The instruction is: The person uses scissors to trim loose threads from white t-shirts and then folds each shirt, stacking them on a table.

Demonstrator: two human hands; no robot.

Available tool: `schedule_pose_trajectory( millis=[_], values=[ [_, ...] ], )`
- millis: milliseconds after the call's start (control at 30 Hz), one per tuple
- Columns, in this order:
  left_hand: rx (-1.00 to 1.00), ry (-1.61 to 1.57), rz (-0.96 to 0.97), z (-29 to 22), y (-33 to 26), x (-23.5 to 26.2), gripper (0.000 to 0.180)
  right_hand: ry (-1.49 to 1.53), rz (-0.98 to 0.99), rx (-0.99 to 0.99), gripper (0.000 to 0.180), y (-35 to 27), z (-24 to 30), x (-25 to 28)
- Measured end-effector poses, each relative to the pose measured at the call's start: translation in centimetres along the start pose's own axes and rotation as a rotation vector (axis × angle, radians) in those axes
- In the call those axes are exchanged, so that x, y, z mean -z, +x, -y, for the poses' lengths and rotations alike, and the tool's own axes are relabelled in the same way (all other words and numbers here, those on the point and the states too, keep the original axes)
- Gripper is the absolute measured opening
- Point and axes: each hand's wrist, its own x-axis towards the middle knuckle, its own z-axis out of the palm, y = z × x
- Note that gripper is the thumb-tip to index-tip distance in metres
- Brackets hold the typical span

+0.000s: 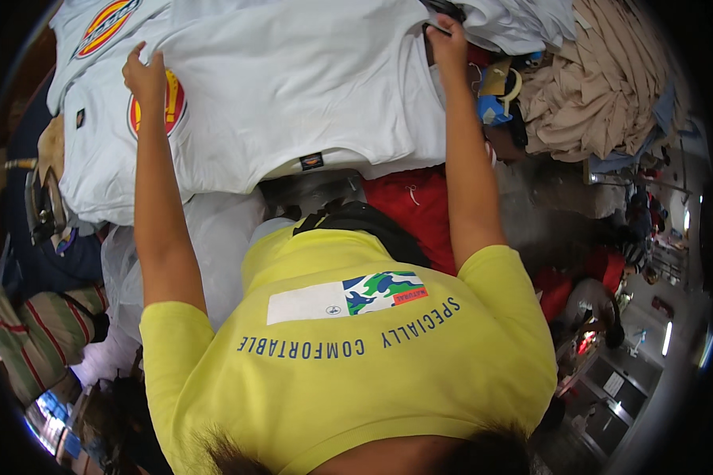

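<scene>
fingers (pixel 144 59) of left hand (pixel 144 77) curled shut, pinching left edge of white t-shirt (pixel 293 87); fingers (pixel 444 28) of right hand (pixel 449 41) closed, gripping its right edge. white t-shirt spread flat between both hands, on top of pile of white shirts (pixel 111 166) bearing round red-yellow prints. heap of beige garments (pixel 602 87) to right, well apart. red cloth (pixel 416 206) below shirt, near right forearm. small dark label (pixel 311 161) on near hem.
</scene>
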Motion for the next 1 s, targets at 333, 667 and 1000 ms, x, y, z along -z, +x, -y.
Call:
schedule_pose_trajectory(
  millis=[333,667,1000],
  values=[
    [-0.331,0.33,0.58,-7.7,-21.8,3.9,0.045,-0.618,0.497,0.113,0.045,-17.8,4.3,4.4],
    [-0.338,0.371,0.551,-6.8,-22.9,4.6,0.049,-0.641,0.468,0.028,0.072,-19.9,3.4,5.8],
    [0.194,-0.002,0.159,-3.2,-26.4,8.3,0.046,-0.71,0.451,0.04,0.069,-22.2,3.7,8.0]
  ],
)
